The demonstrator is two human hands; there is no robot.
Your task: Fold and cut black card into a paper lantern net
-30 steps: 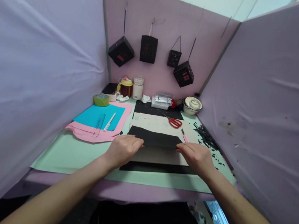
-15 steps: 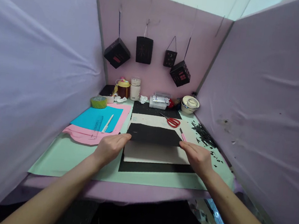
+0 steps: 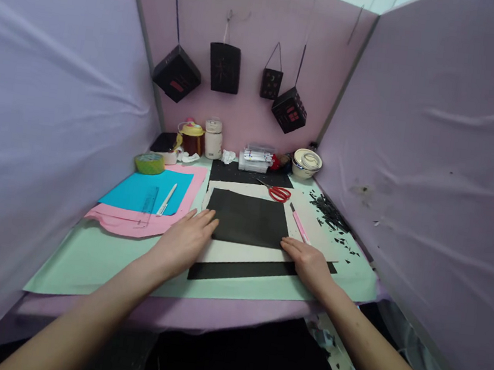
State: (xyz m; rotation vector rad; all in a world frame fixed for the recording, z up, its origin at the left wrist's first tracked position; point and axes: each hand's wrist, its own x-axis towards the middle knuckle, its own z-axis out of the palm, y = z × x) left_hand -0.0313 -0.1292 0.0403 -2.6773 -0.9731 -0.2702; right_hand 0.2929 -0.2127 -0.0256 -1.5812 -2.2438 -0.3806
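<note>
A: Where's the black paper sheet (image 3: pixel 247 218) right now?

B: Flat at the middle of the bench (image 3: pixel 99 251), lying on a cream board (image 3: pixel 238 255) with a black strip (image 3: pixel 241 268) showing under the board's near edge. The left hand (image 3: pixel 184 240) lies spread at the sheet's 8 o'clock corner, fingertips touching its edge; the right hand (image 3: pixel 307 261) lies flat at its 4 o'clock corner. Both are open, fingers apart, gripping nothing.

A: Which step would you call this?

B: I'd judge it as squaring and smoothing the sheet on the board. A next move would call for light, even pressure from both palms so the sheet doesn't slide or buckle.

A: What's around it?

B: At 1 o'clock, red scissors (image 3: pixel 279 194); at 3 o'clock, a pink craft knife (image 3: pixel 299 226), then black paper scraps (image 3: pixel 331 214) farther out. At 9 to 10 o'clock, blue paper (image 3: pixel 145 190) over pink paper (image 3: pixel 134 223), carrying a clear ruler (image 3: pixel 149 200) and a white pen (image 3: pixel 166 200). A green tape roll (image 3: pixel 149 163) sits beyond at 10, and black paper lanterns (image 3: pixel 224 67) hang on the back wall at 12.
</note>
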